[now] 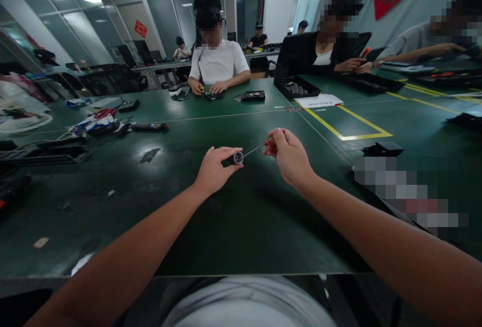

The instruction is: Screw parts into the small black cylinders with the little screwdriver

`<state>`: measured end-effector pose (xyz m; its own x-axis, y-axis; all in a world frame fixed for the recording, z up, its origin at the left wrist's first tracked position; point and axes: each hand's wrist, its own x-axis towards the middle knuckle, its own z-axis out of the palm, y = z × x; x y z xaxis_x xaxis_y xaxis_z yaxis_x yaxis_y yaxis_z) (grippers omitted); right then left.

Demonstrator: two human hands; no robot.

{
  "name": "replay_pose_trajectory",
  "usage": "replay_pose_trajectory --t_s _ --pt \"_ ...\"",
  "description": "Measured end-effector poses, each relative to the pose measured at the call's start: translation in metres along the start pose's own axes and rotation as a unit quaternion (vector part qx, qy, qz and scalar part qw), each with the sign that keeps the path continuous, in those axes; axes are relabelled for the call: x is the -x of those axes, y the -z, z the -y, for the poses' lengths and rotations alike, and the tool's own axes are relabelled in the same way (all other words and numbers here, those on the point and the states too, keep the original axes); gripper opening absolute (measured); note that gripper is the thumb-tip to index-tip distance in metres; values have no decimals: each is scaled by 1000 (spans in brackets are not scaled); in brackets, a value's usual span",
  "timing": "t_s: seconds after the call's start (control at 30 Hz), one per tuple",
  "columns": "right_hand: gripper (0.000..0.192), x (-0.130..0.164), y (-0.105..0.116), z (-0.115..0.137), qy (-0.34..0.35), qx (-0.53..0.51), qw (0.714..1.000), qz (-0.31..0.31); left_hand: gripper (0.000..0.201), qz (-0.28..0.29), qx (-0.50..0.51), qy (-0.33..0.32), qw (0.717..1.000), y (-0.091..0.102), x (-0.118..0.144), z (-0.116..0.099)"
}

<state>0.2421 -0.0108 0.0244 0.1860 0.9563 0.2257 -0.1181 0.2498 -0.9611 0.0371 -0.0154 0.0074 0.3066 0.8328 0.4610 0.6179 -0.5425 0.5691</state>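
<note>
The left hand [213, 169] rests low over the green surface [241, 226], its fingers pinched around a small dark cylinder [236, 157] with a round metal end. At three o'clock of it the right hand [288, 153] has its fingers closed on a thin screwdriver [253, 150], whose tip meets the cylinder's end. At two o'clock, farther out, lies a yellow taped rectangle [348, 123]; at ten o'clock, a dark tool [148, 126] and a red cable [104, 113]. At twelve o'clock, across the surface, sits a person in a white shirt [218, 63], with a black tray [295, 87] toward one o'clock.
</note>
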Motion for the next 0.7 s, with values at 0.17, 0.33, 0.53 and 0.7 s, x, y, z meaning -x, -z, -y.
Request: replay_pose_trajectory --t_s 0.17,0.33,0.53,0.7 --pt "26 6 0 2 85 65 994 16 39 -2 2 3 1000 -1 0 0" --pt "22 11 0 6 147 117 982 38 40 -1 -4 8 1000 0 0 -2" --pt "23 19 1 12 170 161 970 66 40 1 -3 17 1000 0 0 -3" --pt "39 28 1 21 194 223 954 59 38 1 3 12 1000 0 0 -2"
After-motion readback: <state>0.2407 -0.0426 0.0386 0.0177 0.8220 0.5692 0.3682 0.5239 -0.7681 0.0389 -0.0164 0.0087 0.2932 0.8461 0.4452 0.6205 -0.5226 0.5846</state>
